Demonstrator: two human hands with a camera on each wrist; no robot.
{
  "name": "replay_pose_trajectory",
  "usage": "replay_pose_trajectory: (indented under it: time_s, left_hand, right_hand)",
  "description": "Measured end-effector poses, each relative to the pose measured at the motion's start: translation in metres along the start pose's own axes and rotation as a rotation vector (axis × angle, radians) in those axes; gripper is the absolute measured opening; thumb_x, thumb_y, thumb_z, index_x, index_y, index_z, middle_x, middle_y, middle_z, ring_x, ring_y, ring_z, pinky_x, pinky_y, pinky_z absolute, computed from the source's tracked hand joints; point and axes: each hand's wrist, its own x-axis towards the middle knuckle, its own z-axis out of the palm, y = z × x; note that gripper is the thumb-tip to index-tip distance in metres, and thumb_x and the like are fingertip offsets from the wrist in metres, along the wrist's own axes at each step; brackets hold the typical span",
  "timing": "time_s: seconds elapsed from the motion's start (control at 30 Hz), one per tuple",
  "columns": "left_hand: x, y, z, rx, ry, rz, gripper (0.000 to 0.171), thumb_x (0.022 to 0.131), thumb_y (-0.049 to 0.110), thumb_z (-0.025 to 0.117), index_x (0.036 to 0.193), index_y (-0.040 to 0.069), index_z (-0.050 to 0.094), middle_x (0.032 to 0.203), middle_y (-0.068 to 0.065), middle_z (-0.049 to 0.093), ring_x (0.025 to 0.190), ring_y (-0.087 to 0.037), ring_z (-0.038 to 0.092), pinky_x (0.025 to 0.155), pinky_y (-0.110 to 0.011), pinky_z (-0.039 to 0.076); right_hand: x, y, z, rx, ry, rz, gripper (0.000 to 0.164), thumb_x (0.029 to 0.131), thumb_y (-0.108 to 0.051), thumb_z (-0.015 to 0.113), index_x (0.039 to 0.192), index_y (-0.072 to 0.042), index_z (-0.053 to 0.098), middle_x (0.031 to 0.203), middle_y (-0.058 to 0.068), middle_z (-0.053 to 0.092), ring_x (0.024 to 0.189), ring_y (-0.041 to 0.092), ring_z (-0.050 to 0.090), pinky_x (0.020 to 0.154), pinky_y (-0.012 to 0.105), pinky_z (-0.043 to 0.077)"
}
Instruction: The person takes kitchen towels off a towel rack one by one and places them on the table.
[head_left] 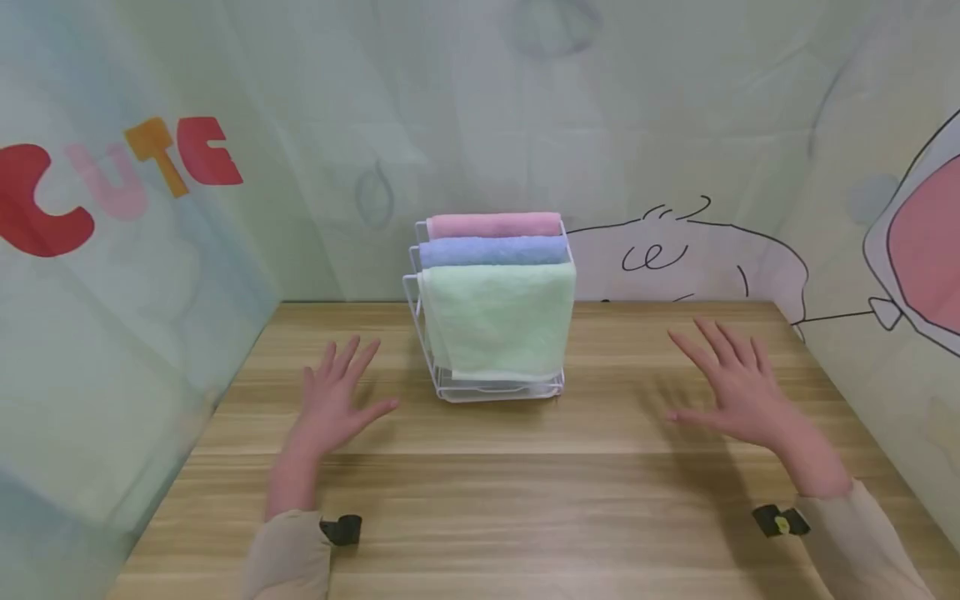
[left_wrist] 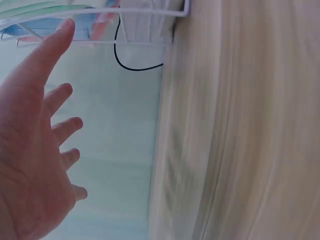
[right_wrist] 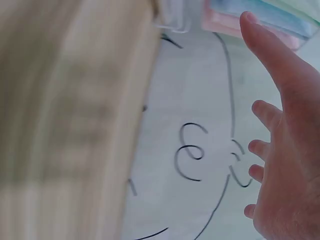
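A white wire rack (head_left: 501, 392) stands toward the back of the table. Three towels hang over it one behind another: a green towel (head_left: 501, 321) in front, a blue towel (head_left: 492, 249) in the middle, a pink towel (head_left: 495, 223) at the back. Left of the rack, my left hand (head_left: 335, 408) hovers with fingers spread and holds nothing. My right hand (head_left: 738, 392) is raised over the table to the right of the rack, its fingers also spread and nothing in them. Both wrist views show each hand apart from the rack, whose lower parts are partly cut off there.
The wooden table (head_left: 480, 517) reaches back to a printed curtain (head_left: 465, 108), which also encloses both sides. Coloured letters mark its left part, a line-drawn figure and balloon its right. A dark strap (head_left: 342, 530) sits at my left cuff, another strap (head_left: 780, 521) at my right.
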Motion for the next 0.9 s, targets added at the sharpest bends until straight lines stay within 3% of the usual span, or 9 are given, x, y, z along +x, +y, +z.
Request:
replay_pose_trajectory:
  time_s: [0.2,0.4,0.63,0.9]
  left_hand:
    - [0.004,0.015,0.018,-0.117,0.055,-0.002,0.089,0.085,0.047,0.073,0.156,0.017,0.028,0.162,-0.021,0.026,0.148,-0.053,0.014,0.109,-0.081,0.011]
    - [0.007,0.031,0.034,-0.274,0.094,0.003,0.084,0.084,0.039,0.076,0.152,0.011,0.036,0.159,-0.019,0.035,0.148,-0.048,0.022,0.117,-0.070,0.017]
    - [0.015,0.044,0.044,-0.393,0.129,0.019,0.082,0.080,0.032,0.082,0.148,0.011,0.042,0.154,-0.016,0.044,0.143,-0.038,0.039,0.118,-0.057,0.030]
    - [0.020,0.051,0.050,-0.551,0.115,-0.080,0.070,0.084,0.029,0.078,0.146,0.016,0.047,0.149,-0.012,0.051,0.134,-0.034,0.051,0.112,-0.052,0.042]
  right_hand:
    - [0.025,-0.014,-0.015,0.012,0.035,-0.019,0.106,0.073,-0.056,0.080,0.157,-0.027,0.023,0.166,0.016,0.011,0.148,0.047,0.014,0.112,0.075,0.008]
    - [0.048,-0.031,-0.032,0.065,0.068,-0.004,0.107,0.073,-0.052,0.082,0.158,-0.032,0.019,0.168,0.013,0.008,0.151,0.044,0.007,0.113,0.076,0.004]
    - [0.069,-0.047,-0.056,0.153,0.194,-0.009,0.109,0.069,-0.036,0.087,0.157,-0.031,0.022,0.167,0.013,0.010,0.150,0.044,0.008,0.113,0.073,0.009]
    - [0.089,-0.071,-0.076,0.274,0.300,-0.069,0.101,0.073,-0.031,0.085,0.156,-0.031,0.027,0.167,0.005,0.012,0.151,0.040,0.011,0.114,0.068,0.011]
